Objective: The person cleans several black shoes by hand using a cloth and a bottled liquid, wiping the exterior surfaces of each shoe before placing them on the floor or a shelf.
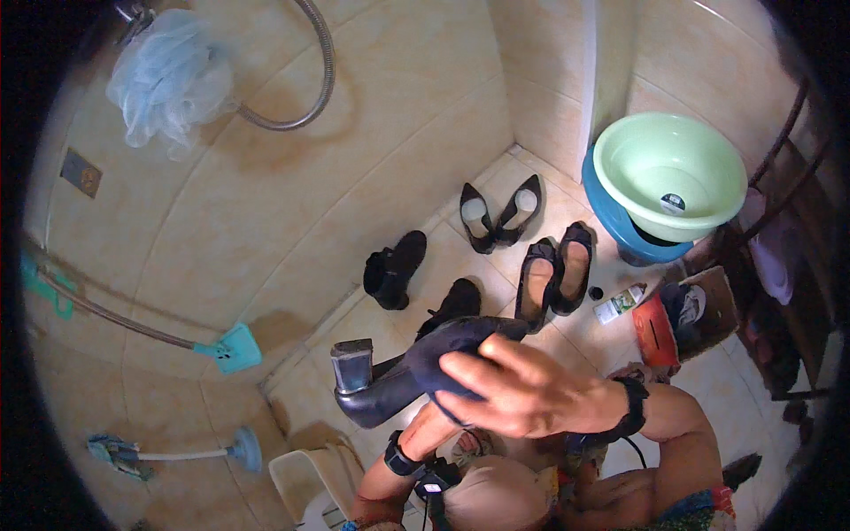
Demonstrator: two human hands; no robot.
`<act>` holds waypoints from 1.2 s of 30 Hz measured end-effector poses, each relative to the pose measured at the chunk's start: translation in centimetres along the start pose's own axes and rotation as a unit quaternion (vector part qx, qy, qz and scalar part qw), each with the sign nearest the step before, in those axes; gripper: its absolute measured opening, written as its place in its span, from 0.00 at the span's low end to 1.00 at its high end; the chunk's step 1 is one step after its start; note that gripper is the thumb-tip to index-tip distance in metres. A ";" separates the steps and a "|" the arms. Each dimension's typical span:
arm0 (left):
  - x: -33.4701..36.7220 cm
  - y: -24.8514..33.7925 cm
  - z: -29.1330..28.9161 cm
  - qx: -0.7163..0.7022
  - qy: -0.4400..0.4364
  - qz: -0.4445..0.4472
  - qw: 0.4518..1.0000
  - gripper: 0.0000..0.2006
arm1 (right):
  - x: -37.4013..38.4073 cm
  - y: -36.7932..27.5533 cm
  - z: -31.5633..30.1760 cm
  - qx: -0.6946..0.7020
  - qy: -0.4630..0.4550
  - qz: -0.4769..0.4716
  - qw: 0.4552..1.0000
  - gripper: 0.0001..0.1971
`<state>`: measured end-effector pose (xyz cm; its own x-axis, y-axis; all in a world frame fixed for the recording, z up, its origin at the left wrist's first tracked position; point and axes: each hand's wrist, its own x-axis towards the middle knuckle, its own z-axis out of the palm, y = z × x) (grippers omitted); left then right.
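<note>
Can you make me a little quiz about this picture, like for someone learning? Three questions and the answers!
1. True or false: the round pale-green plastic basin rests above the round blue plastic tub.
2. The shiny black shoe at the person's right hand has: A) a chunky block heel; B) a needle-thin heel; C) no heel.
3. Which fluffy thing hangs near the curved silver metal hose?

Key: 1. True. 2. A. 3. The pale-blue mesh bath puff.

This looks like a home bathroom: it has beige wall tiles (pixel 398 133), a ribbed metal shower hose (pixel 329 62), a hanging pale-blue mesh bath puff (pixel 168 80) and a round light-green plastic basin (pixel 717 193) atop a blue plastic basin (pixel 622 226).
</note>
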<state>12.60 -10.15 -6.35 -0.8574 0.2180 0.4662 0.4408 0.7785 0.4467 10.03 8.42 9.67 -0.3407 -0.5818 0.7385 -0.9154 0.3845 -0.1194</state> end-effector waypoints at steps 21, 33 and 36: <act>8.0 5.6 -5.9 -0.330 -0.152 -0.040 0.931 0.12 | 0.1 -0.3 -1.2 -0.040 -0.062 -0.003 0.997 0.15; 10.8 6.4 -5.5 -0.323 -0.084 -0.058 0.941 0.08 | -0.1 -0.2 -2.7 -0.226 -0.091 0.125 0.962 0.18; 9.7 5.4 -4.8 -0.283 -0.084 -0.102 0.950 0.07 | -0.8 0.4 -1.7 -0.215 -0.109 0.157 0.958 0.11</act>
<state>7.97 -6.64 4.21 -0.9498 0.2242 0.2183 0.2919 0.3837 0.8761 10.34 10.28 10.14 -0.6645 -0.5063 0.5496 -0.6031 0.7976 0.0055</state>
